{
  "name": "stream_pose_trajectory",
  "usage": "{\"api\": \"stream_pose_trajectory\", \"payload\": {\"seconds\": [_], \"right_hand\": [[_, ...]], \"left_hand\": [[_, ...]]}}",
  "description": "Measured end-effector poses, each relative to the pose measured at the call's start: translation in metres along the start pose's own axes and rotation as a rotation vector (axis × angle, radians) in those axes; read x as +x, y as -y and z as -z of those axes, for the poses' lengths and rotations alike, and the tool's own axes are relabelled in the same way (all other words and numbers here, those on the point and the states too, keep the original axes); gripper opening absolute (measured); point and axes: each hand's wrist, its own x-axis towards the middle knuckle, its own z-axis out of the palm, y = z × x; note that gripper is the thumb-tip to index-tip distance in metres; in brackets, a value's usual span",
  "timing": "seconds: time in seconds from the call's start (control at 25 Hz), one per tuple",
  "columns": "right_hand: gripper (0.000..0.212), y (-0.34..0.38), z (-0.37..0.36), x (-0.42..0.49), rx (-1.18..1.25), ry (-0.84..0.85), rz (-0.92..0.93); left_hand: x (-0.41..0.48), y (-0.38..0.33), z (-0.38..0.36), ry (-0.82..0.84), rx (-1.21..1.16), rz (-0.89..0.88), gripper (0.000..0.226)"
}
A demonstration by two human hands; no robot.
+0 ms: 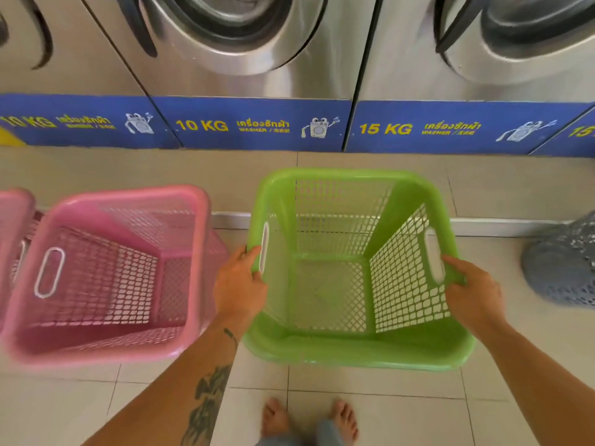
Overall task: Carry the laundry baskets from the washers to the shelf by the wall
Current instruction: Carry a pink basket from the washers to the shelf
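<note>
An empty green laundry basket (pixel 335 297) with mesh walls is right in front of me, before the washers. My left hand (pixel 240 284) grips its left rim by the handle slot, and my right hand (pixel 471 291) grips its right rim by the other slot. To its left stands an empty pink basket (pixel 106 275), tilted in view, with another pink basket (pixel 13 220) partly cut off at the left edge. A grey mesh basket (pixel 563 265) sits at the right edge. The shelf is out of sight.
A row of steel front-loading washers (pixel 251 59) with blue base panels marked 10 KG and 15 KG lines the far side. A low tiled step (pixel 499 226) runs along them. My bare feet (pixel 309 420) stand on the tile floor below the green basket.
</note>
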Motion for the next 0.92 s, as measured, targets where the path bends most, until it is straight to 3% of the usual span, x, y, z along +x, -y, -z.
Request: {"api": "stream_pose_trajectory", "payload": {"seconds": [0.44,0.72,0.92], "right_hand": [[0.067,-0.066,-0.063,0.026,-0.085,0.012,0.136],[0.063,-0.065,-0.049,0.03,-0.255,0.261,0.086],[0.059,-0.038,-0.03,0.013,-0.2,0.319,0.1]], "left_hand": [[-0.008,0.04,-0.073,0.046,0.082,-0.114,0.058],[-0.013,0.036,-0.06,0.367,0.189,0.005,0.077],[-0.021,0.02,-0.033,0.378,0.083,0.024,0.061]]}}
